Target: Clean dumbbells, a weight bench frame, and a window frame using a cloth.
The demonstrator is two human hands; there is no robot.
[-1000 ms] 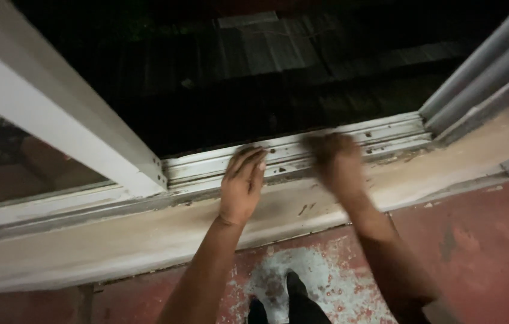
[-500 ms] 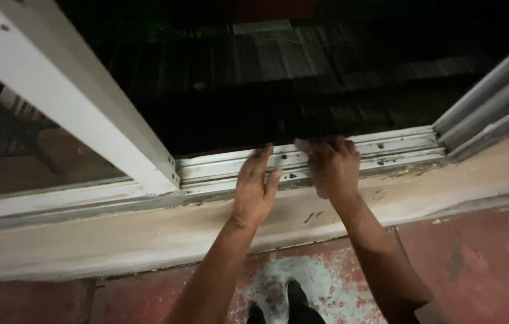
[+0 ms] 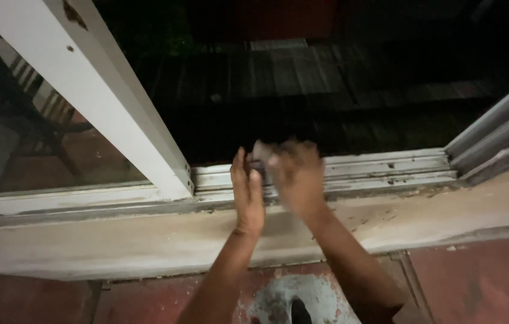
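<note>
- Head view looks down at a sliding-door track, a ridged, grimy white sill running left to right below a dark opening.
- Half a second ago both hands lay flat on the track rails; now they are raised and drawn close together just above it, so contact with the rails has eased.
- Left hand stands on edge, fingers straight and together, palm facing right, its heel near the rails; it grips nothing.
- Right hand is blurred with motion and seems to pinch a small pale thing at its fingertips; whether the fingers are truly closed on it cannot be told.
- White door frame slants down to meet the track just left of the left hand, leaving little room that way.
- To the right the rails run bare up to the grey channels at the far jamb, giving open room for sliding along.
- Below the track sits a worn pale ledge, then red floor tiles and a patch of pale spatter between the forearms.
</note>
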